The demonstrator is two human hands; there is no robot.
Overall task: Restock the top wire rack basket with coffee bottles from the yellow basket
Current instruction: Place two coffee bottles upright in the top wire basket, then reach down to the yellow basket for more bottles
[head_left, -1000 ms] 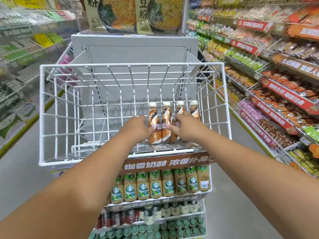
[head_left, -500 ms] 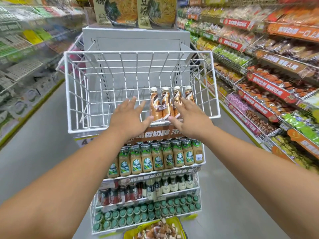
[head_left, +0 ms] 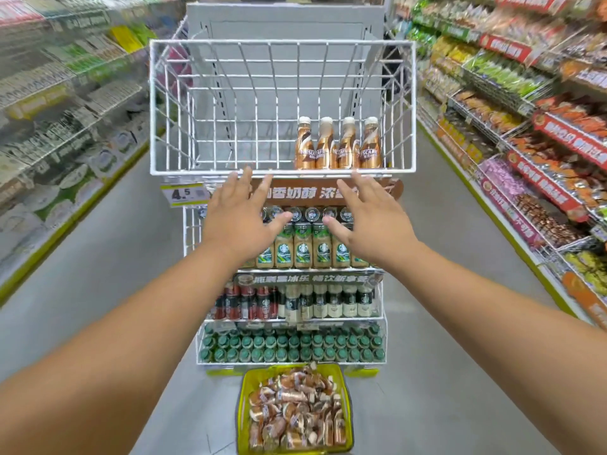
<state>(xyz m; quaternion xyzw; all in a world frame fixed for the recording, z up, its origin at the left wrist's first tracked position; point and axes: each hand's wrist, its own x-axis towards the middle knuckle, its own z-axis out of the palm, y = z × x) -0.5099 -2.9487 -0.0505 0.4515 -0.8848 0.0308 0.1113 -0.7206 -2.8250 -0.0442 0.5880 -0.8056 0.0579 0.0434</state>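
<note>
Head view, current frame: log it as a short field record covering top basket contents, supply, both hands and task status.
top wire basket: white, mostly bare inside
stocked bottles: four brown coffee bottles, upright, in a row at the front right
yellow basket: on the floor below the rack, holds a pile of coffee bottles lying loose
left hand: fingers spread, holds nothing, in front of the rack below the top basket's front rim
right hand: fingers spread, holds nothing
status: restocking unfinished
</note>
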